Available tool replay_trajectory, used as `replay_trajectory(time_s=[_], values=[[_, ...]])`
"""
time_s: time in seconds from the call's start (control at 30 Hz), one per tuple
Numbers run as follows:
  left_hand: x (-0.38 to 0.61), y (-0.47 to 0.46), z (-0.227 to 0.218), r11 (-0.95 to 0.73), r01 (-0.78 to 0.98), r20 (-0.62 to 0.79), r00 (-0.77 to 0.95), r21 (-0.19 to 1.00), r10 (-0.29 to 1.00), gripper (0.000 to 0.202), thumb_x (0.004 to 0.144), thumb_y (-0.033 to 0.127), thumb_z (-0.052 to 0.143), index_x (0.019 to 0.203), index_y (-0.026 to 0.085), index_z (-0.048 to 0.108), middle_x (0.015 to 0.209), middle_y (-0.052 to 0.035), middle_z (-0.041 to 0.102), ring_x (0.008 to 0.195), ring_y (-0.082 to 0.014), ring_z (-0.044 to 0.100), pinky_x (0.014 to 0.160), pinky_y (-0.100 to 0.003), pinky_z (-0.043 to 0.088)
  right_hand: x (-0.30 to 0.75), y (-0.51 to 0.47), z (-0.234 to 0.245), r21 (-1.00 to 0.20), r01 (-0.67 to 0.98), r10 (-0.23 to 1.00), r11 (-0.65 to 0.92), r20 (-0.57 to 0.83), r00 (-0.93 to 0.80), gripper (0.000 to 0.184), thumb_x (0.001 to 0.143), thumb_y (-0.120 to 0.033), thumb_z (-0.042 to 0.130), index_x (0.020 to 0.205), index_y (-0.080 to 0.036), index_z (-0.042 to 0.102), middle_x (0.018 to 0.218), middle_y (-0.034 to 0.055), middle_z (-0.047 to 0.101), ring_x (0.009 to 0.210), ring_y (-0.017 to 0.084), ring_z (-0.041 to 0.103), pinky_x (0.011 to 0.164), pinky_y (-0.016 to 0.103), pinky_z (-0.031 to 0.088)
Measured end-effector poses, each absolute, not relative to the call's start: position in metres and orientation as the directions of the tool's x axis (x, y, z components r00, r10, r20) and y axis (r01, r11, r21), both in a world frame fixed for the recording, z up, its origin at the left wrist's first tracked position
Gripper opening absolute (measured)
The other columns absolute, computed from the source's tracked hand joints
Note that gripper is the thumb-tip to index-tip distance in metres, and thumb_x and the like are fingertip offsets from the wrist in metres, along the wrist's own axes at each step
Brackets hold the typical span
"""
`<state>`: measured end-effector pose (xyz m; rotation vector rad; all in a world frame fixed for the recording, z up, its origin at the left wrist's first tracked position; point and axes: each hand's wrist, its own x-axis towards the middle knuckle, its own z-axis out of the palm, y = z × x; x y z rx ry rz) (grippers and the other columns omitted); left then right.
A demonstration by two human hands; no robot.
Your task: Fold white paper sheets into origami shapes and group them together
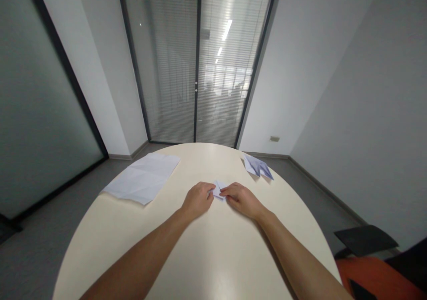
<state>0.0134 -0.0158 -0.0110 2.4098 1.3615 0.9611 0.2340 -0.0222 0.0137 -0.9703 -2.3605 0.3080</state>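
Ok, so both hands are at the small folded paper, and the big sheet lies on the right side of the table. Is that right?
Not quite: the big sheet lies on the left side of the table, as the head view shows. Left hand and right hand are at the small folded paper.

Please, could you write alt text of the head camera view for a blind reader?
A person's left hand and right hand hold a small folded paper at a round, pale table; a large creased sheet lies left, another folded piece right.
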Motion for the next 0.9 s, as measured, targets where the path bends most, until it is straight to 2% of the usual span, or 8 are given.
replay_trajectory(time_s=[0.13, 0.33, 0.4, 0.47, 0.6, 0.77, 0.83, 0.9], values=[[0.014, -0.017, -0.011, -0.610, 0.679, 0.452, 0.429, 0.410, 0.782, 0.026, 0.093, 0.022, 0.054, 0.112, 0.022, 0.071, 0.116, -0.0055, 0.072, 0.109, -0.0224, 0.062, 0.101, -0.037, 0.048, 0.232, -0.027, 0.015, -0.413, 0.559, 0.693, 0.719, 0.372, -0.618, 0.041, 0.079, -0.007, 0.053, 0.107, -0.028, 0.076, 0.108, 0.0017, 0.075, 0.101, 0.022, 0.066, 0.094, 0.036, 0.050], [0.015, -0.021, -0.006, -0.620, 0.702, 0.433, 0.465, 0.352, 0.772, 0.017, 0.089, 0.028, 0.062, 0.098, 0.021, 0.074, 0.116, -0.0063, 0.072, 0.107, -0.0246, 0.061, 0.096, -0.040, 0.049, 0.227, -0.030, 0.016, -0.463, 0.625, 0.777, 0.628, 0.343, -0.527, 0.020, 0.086, -0.022, 0.059, 0.100, -0.022, 0.072, 0.094, 0.0061, 0.073, 0.086, 0.021, 0.066, 0.082, 0.034, 0.052], [0.016, -0.023, -0.003, -0.619, 0.709, 0.420, 0.476, 0.336, 0.773, 0.017, 0.087, 0.029, 0.065, 0.099, 0.021, 0.073, 0.117, -0.0065, 0.071, 0.108, -0.0256, 0.060, 0.095, -0.041, 0.049, 0.226, -0.028, 0.013, -0.447, 0.625, 0.768, 0.640, 0.364, -0.526, 0.024, 0.086, -0.025, 0.061, 0.108, -0.020, 0.068, 0.102, 0.0085, 0.072, 0.093, 0.022, 0.066, 0.086, 0.037, 0.052], [0.017, -0.024, -0.002, -0.614, 0.716, 0.407, 0.479, 0.332, 0.778, 0.020, 0.085, 0.030, 0.067, 0.102, 0.020, 0.072, 0.119, -0.0067, 0.071, 0.109, -0.0265, 0.060, 0.095, -0.042, 0.049, 0.227, -0.026, 0.008, -0.417, 0.618, 0.746, 0.666, 0.376, -0.550, 0.039, 0.085, -0.027, 0.063, 0.122, -0.018, 0.063, 0.120, 0.0124, 0.068, 0.109, 0.026, 0.063, 0.098, 0.043, 0.048], [0.018, -0.025, -0.003, -0.602, 0.719, 0.391, 0.473, 0.347, 0.790, 0.025, 0.084, 0.030, 0.067, 0.106, 0.019, 0.070, 0.120, -0.0078, 0.070, 0.111, -0.0277, 0.059, 0.096, -0.043, 0.048, 0.232, -0.021, -0.003, -0.373, 0.663, 0.761, 0.649, 0.305, -0.573, 0.057, 0.085, -0.032, 0.064, 0.139, -0.018, 0.054, 0.144, 0.0151, 0.054, 0.137, 0.034, 0.044, 0.112, 0.055, 0.035], [0.016, -0.023, -0.008, -0.603, 0.727, 0.372, 0.487, 0.329, 0.790, 0.039, 0.088, 0.034, 0.063, 0.124, 0.022, 0.066, 0.138, -0.0077, 0.061, 0.123, -0.0301, 0.054, 0.107, -0.048, 0.042, 0.235, -0.020, -0.003, -0.362, 0.681, 0.770, 0.637, 0.248, -0.588, 0.058, 0.088, -0.037, 0.063, 0.143, -0.022, 0.052, 0.150, 0.0119, 0.048, 0.145, 0.037, 0.031, 0.115, 0.059, 0.030], [0.015, -0.023, -0.009, -0.601, 0.737, 0.357, 0.496, 0.310, 0.792, 0.042, 0.089, 0.036, 0.061, 0.128, 0.023, 0.065, 0.140, -0.0074, 0.059, 0.127, -0.0314, 0.052, 0.110, -0.050, 0.038, 0.235, -0.020, 0.003, -0.349, 0.659, 0.745, 0.666, 0.258, -0.615, 0.055, 0.088, -0.036, 0.062, 0.141, -0.021, 0.054, 0.148, 0.0129, 0.050, 0.145, 0.036, 0.032, 0.116, 0.058, 0.029], [0.015, -0.023, -0.009, -0.596, 0.746, 0.344, 0.498, 0.298, 0.796, 0.042, 0.089, 0.037, 0.059, 0.129, 0.023, 0.065, 0.141, -0.0074, 0.059, 0.129, -0.0324, 0.051, 0.111, -0.051, 0.037, 0.234, -0.021, 0.010, -0.335, 0.621, 0.704, 0.709, 0.279, -0.653, 0.047, 0.089, -0.035, 0.062, 0.133, -0.020, 0.061, 0.143, 0.0129, 0.056, 0.141, 0.033, 0.040, 0.117, 0.055, 0.029]])
